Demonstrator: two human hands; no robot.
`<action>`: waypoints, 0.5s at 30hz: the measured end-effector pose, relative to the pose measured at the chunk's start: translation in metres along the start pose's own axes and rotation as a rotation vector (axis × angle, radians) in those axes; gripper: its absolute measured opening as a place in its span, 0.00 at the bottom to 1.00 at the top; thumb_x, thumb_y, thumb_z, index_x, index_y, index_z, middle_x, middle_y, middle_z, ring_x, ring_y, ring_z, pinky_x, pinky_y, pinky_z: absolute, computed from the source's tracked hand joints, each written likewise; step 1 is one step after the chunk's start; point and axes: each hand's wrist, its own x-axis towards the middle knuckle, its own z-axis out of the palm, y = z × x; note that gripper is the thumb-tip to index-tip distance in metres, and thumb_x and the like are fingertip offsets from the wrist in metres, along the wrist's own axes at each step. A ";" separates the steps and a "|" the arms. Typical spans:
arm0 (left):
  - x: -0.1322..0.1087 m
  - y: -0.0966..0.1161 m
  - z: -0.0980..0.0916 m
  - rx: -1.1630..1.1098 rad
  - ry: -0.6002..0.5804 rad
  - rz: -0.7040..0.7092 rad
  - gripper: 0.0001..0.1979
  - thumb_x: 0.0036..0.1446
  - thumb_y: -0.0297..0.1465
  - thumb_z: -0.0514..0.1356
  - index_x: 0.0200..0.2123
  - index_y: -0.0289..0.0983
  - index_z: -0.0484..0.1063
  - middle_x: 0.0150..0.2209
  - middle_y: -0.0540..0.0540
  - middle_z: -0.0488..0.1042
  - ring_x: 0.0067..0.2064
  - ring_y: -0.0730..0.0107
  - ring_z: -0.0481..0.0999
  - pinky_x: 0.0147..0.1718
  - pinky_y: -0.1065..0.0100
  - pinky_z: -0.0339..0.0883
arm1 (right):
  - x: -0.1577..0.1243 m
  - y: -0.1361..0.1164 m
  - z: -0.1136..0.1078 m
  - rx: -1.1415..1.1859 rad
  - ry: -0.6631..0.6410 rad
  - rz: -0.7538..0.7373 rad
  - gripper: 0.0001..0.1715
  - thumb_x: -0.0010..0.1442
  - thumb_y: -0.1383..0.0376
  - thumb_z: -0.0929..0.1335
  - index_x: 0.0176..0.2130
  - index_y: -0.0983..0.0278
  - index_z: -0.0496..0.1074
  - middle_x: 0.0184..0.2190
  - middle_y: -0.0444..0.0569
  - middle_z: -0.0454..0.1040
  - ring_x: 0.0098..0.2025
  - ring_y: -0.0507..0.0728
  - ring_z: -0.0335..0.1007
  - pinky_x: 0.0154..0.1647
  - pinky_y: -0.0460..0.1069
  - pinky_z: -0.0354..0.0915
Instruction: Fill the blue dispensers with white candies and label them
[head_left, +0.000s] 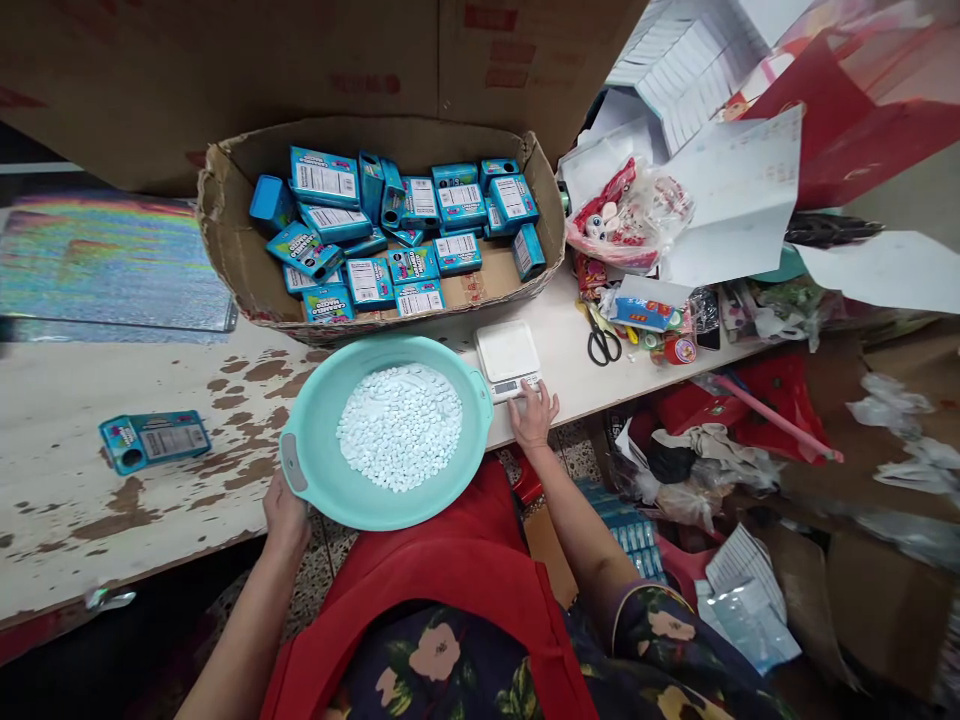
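A round turquoise basin (pixel 313 440) holds a heap of small white tablet-like candies (pixel 401 425). It sits at the table's front edge and juts out over my lap. My left hand (pixel 285 512) grips its rim at the left, just below the grey-trimmed handle; part of the fingers is hidden under the basin. To the right of the basin, a white digital kitchen scale (pixel 508 350) lies with a bare platform. My right hand (pixel 533 415) is spread at its front edge, fingertips on the panel beside the small display.
Behind the basin, a cut-down cardboard box (pixel 510 288) holds several blue candy boxes (pixel 370 282). One more blue box (pixel 155 440) lies at left, near shiny holographic sheets (pixel 105 265). Black-handled scissors (pixel 602 343), wrappers and papers crowd the right side.
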 end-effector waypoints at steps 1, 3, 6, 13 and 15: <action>0.000 0.000 0.001 -0.004 -0.007 -0.002 0.17 0.35 0.37 0.65 0.31 0.37 0.72 0.28 0.53 0.73 0.34 0.70 0.71 0.41 0.67 0.68 | 0.002 0.001 -0.001 -0.001 -0.010 0.001 0.16 0.63 0.57 0.62 0.44 0.64 0.69 0.49 0.54 0.74 0.65 0.63 0.52 0.64 0.67 0.37; 0.001 -0.001 0.002 -0.005 -0.017 0.000 0.16 0.33 0.34 0.64 0.30 0.37 0.71 0.28 0.54 0.73 0.34 0.71 0.70 0.42 0.67 0.67 | 0.005 0.004 -0.006 0.003 -0.049 -0.014 0.17 0.63 0.57 0.62 0.46 0.64 0.69 0.46 0.54 0.76 0.65 0.63 0.52 0.64 0.68 0.35; 0.002 -0.003 0.004 0.003 -0.036 0.009 0.15 0.33 0.33 0.63 0.30 0.37 0.71 0.29 0.53 0.73 0.34 0.70 0.70 0.43 0.66 0.67 | 0.006 0.009 -0.018 0.052 -0.102 -0.049 0.17 0.64 0.57 0.61 0.47 0.64 0.68 0.48 0.54 0.75 0.66 0.62 0.50 0.64 0.66 0.40; 0.000 -0.005 0.002 0.064 -0.070 -0.007 0.18 0.37 0.34 0.65 0.36 0.37 0.72 0.34 0.50 0.76 0.37 0.66 0.72 0.42 0.62 0.69 | 0.014 -0.007 -0.021 0.101 0.047 0.038 0.26 0.62 0.53 0.61 0.53 0.67 0.62 0.58 0.62 0.64 0.65 0.62 0.50 0.60 0.61 0.52; -0.001 -0.005 0.001 0.067 -0.092 0.022 0.19 0.41 0.38 0.65 0.38 0.37 0.72 0.34 0.50 0.75 0.38 0.66 0.73 0.42 0.62 0.69 | 0.031 -0.022 -0.009 0.061 0.008 0.047 0.32 0.60 0.51 0.62 0.56 0.68 0.60 0.60 0.62 0.60 0.66 0.64 0.46 0.61 0.63 0.50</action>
